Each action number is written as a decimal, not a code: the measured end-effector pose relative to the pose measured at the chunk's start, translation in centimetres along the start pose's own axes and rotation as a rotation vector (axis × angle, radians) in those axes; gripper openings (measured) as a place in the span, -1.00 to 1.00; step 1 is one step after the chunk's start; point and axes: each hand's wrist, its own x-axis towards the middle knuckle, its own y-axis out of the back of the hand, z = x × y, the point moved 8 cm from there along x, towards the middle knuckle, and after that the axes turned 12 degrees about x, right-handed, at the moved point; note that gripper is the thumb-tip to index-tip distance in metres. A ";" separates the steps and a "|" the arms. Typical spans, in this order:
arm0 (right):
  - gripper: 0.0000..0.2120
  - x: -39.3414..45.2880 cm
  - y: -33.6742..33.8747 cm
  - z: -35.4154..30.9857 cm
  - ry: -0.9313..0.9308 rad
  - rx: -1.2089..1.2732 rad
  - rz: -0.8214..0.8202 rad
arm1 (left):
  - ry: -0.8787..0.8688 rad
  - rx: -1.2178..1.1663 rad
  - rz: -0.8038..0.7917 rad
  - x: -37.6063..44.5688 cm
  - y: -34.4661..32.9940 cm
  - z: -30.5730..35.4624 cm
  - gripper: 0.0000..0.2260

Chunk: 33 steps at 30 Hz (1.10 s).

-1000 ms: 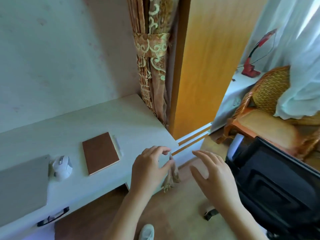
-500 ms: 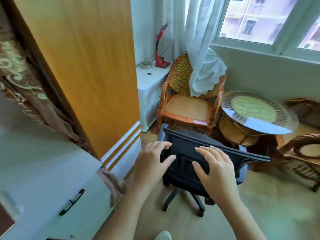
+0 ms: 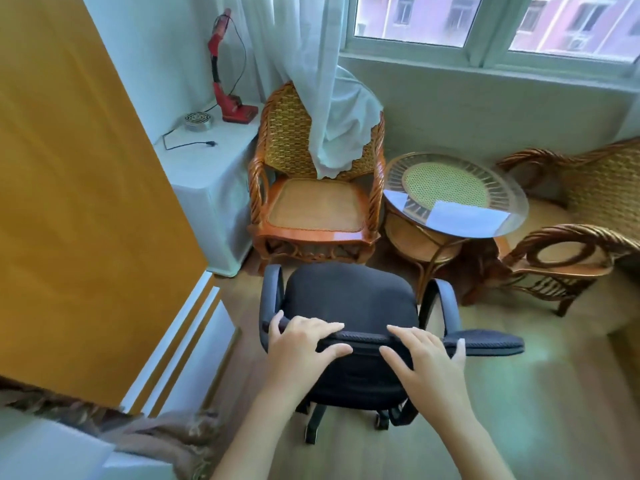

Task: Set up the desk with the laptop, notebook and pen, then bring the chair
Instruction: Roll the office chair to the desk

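Head view. The left hand (image 3: 304,344) and right hand (image 3: 427,358) lie on the top edge of the black office chair (image 3: 349,299) backrest, fingers over the front and thumbs behind, gripping it. The chair stands on the wooden floor (image 3: 519,410), just before a wicker armchair (image 3: 311,202) and a glass-topped round table (image 3: 457,192).

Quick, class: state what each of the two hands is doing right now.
Left hand: grips the top edge of the black fabric office chair.
Right hand: grips the same edge.
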 end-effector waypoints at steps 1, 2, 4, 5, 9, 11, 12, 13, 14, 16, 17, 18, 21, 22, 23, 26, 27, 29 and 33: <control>-0.65 -0.1 -0.2 0.3 -0.003 0.010 0.002 | 0.006 0.015 0.016 -0.2 -0.2 -0.1 -0.61; -0.67 -0.3 -0.3 0.5 -0.005 0.022 0.010 | 0.016 0.022 0.032 -0.3 -0.3 -0.2 -0.62; -0.69 -0.9 -0.5 0.7 -0.008 0.038 0.020 | 0.030 0.028 0.034 -0.9 -0.5 -0.4 -0.63; -0.70 -1.2 -0.5 0.7 -0.004 0.044 0.018 | 0.034 0.029 0.024 -1.3 -0.6 -0.4 -0.64; -0.70 -2.5 -0.5 0.5 0.034 0.037 -0.012 | 0.063 0.020 0.025 -3.0 -0.3 -0.2 -0.67; -0.71 -3.5 -0.4 0.4 0.061 0.037 -0.026 | 0.080 0.016 0.033 -4.4 -0.2 -0.1 -0.69; -0.71 -4.1 -0.5 0.4 0.071 0.037 -0.039 | 0.088 0.013 0.038 -5.3 -0.2 -0.1 -0.70; -0.71 -4.8 -0.5 0.4 0.084 0.033 -0.050 | 0.097 0.009 0.045 -6.2 -0.1 -0.1 -0.70; -0.71 -5.6 -0.6 0.4 0.102 0.029 -0.061 | 0.106 0.004 0.051 -7.2 -0.1 0.0 -0.70; -0.73 -7.3 -0.7 0.5 0.146 0.028 -0.075 | 0.119 -0.010 0.062 -9.4 0.1 0.2 -0.66; -0.73 -8.2 -0.7 0.7 0.165 0.029 -0.083 | 0.121 -0.016 0.072 -10.7 0.2 0.3 -0.60; -0.74 -9.2 -0.8 0.8 0.182 0.029 -0.095 | 0.126 -0.017 0.081 -12.0 0.2 0.5 -0.54; -0.76 -12.5 -1.0 1.2 0.245 0.020 -0.133 | 0.172 -0.017 0.113 -16.2 0.1 0.6 -0.49; -0.75 -13.6 -1.1 1.3 0.274 0.011 -0.139 | 0.192 -0.023 0.123 -17.5 0.1 0.8 -0.52; -0.74 -14.6 -1.1 1.4 0.305 -0.006 -0.133 | 0.213 -0.030 0.134 -18.6 0.2 1.1 -0.58; -0.74 -16.4 -0.3 1.9 0.347 -0.035 -0.125 | 0.264 -0.048 0.126 -20.9 0.3 2.1 -0.73; -0.75 -16.8 -0.1 2.1 0.347 -0.032 -0.152 | 0.274 -0.054 0.125 -21.6 0.2 2.5 -0.74; -0.73 -17.8 0.1 2.6 0.342 -0.022 -0.214 | 0.295 -0.066 0.141 -23.1 0.1 3.3 -0.76; -0.74 -20.8 0.0 2.6 0.413 -0.023 -0.201 | 0.352 -0.051 0.146 -26.4 0.2 3.8 -0.76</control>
